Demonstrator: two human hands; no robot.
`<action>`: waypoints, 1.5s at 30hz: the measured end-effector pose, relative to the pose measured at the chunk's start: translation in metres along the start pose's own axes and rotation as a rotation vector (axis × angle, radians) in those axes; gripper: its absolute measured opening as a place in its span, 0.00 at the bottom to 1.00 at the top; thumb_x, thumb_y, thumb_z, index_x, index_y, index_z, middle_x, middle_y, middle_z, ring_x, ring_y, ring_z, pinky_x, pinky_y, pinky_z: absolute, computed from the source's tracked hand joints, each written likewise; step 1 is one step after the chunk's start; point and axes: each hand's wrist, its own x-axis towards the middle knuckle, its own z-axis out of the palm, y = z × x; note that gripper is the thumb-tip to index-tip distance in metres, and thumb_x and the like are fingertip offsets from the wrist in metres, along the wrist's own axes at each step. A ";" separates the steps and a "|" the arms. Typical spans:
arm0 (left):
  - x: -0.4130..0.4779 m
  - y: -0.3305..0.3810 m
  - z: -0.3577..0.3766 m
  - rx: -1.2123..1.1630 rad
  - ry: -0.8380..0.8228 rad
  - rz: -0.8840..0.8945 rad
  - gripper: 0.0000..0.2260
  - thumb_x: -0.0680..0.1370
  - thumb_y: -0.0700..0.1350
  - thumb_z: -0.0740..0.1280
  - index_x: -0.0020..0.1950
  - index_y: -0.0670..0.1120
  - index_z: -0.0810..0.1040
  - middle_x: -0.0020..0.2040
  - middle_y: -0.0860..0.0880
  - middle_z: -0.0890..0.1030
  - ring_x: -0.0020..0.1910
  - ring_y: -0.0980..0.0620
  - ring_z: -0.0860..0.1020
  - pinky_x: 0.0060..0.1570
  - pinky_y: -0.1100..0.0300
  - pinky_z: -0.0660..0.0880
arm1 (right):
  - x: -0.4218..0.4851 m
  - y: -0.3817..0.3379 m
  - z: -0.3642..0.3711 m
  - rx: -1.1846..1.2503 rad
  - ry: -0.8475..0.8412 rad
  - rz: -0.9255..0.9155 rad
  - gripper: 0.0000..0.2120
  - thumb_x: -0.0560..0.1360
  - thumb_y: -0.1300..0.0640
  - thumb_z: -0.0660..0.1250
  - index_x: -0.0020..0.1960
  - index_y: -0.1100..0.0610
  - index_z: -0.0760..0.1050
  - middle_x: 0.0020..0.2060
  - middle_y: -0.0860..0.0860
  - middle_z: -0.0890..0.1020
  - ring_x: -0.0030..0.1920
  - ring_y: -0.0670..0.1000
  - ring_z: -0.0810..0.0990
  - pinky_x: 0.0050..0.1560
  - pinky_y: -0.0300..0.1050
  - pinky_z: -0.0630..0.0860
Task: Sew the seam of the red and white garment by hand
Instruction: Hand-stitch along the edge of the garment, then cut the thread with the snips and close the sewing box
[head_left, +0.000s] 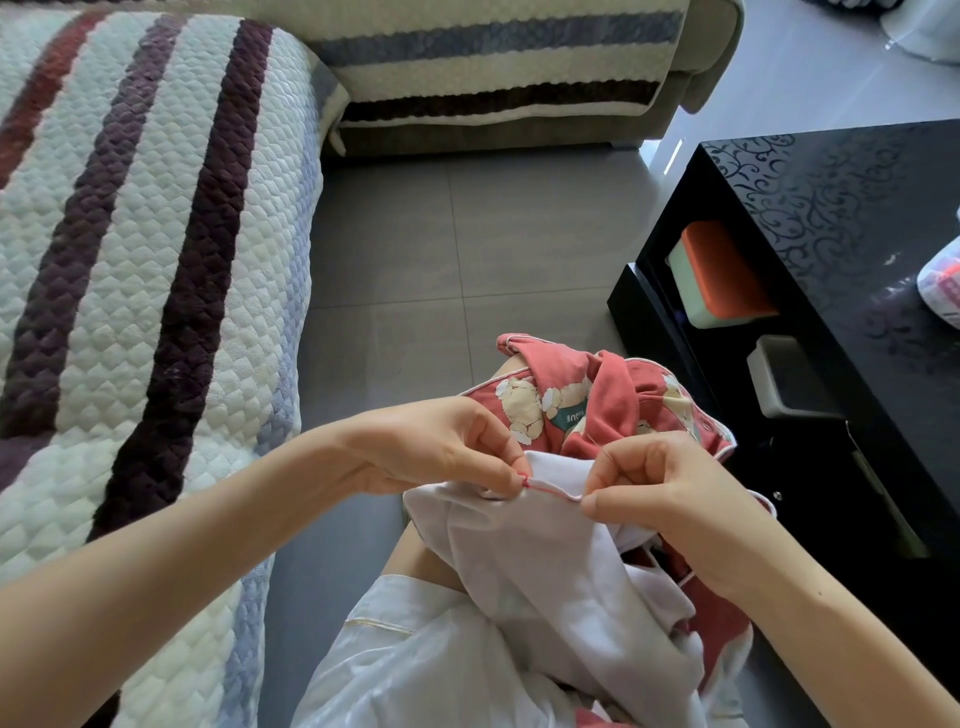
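**Clerk:** Where is the task item?

**Inspector:** The garment (613, 405) lies bunched on the person's lap, just left of the black counter (831, 208), with its right edge near the counter's side. The red printed part lies farther from the person. The white part (545, 561) faces up nearer the body and drapes down over the lap.

**Clerk:** State of the left hand?

**Inspector:** The left hand (447, 447), left of the counter, has its fingers curled. Thumb and forefinger are closed in a pinch on the garment's white edge, at the left end of a short run of red thread (550, 487).

**Clerk:** And the right hand?

**Inspector:** The right hand (670, 493), between the left hand and the counter, is likewise curled. Its thumb and forefinger are clamped on the same white edge at the thread's right end. The thread runs between the two pinches. Whether either hand holds a needle cannot be told.

**Clerk:** Surroundings?

**Inspector:** An orange-lidded box (722, 275) sits in the counter's open side shelf, with a grey box (789, 379) beside it on the nearer side. Grey floor tiles (441, 234) lie to the counter's left. Beyond them, well apart from the counter, is a sofa under a quilted striped cover (156, 260).
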 end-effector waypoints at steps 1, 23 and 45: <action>0.000 0.000 0.001 0.007 0.000 0.001 0.04 0.75 0.32 0.67 0.42 0.38 0.80 0.31 0.53 0.79 0.30 0.60 0.74 0.33 0.71 0.70 | 0.000 -0.002 0.002 -0.003 -0.009 -0.004 0.03 0.58 0.62 0.68 0.26 0.56 0.79 0.24 0.50 0.77 0.27 0.43 0.74 0.30 0.32 0.69; -0.002 0.003 0.003 0.244 0.044 -0.032 0.02 0.74 0.40 0.72 0.42 0.47 0.83 0.35 0.54 0.79 0.35 0.59 0.74 0.40 0.68 0.69 | 0.000 -0.006 -0.004 0.014 -0.080 0.053 0.02 0.58 0.62 0.70 0.27 0.57 0.78 0.26 0.57 0.71 0.27 0.47 0.64 0.27 0.35 0.60; 0.021 -0.006 0.004 0.185 0.097 0.010 0.05 0.72 0.41 0.73 0.39 0.51 0.84 0.35 0.56 0.81 0.35 0.61 0.77 0.42 0.67 0.73 | 0.001 -0.009 -0.014 0.220 0.029 0.136 0.07 0.66 0.71 0.72 0.31 0.64 0.77 0.20 0.49 0.63 0.21 0.44 0.57 0.23 0.34 0.55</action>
